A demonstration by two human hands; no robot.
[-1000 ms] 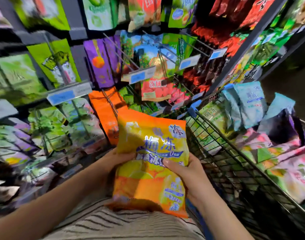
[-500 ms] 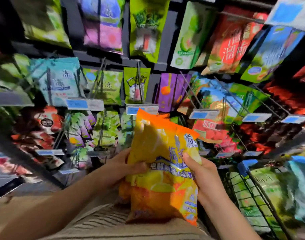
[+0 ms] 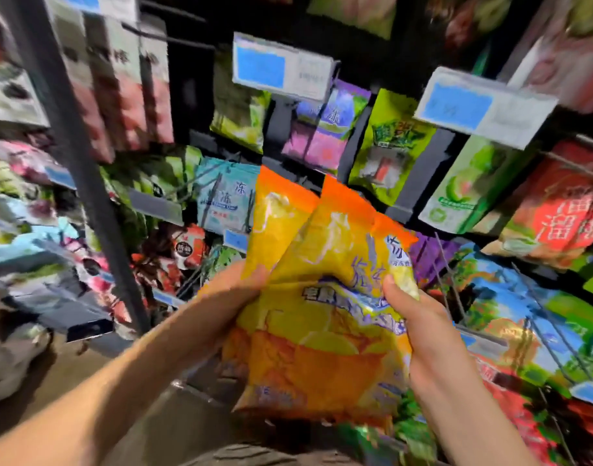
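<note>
Black shelving hung with bright packets fills the view. In front of it, at chest height, two overlapping orange snack bags are pinched by their side edges between the left hand and the right hand, thumbs in front and fingers hidden behind.

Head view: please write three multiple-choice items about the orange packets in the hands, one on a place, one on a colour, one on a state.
1. Where does the light blue packet hang?
A under the orange packets
B left of their tops
C right of their tops
2. What colours has the price tag above?
A blue and white
B red
C black
3. How are the orange packets held?
A by no hand
B by one hand alone
C by both hands
Key: 1 B, it hangs on the rack beside their upper left edge. 2 A, a blue patch sits beside white. 3 C, the left hand and the right hand each grip a side.
</note>
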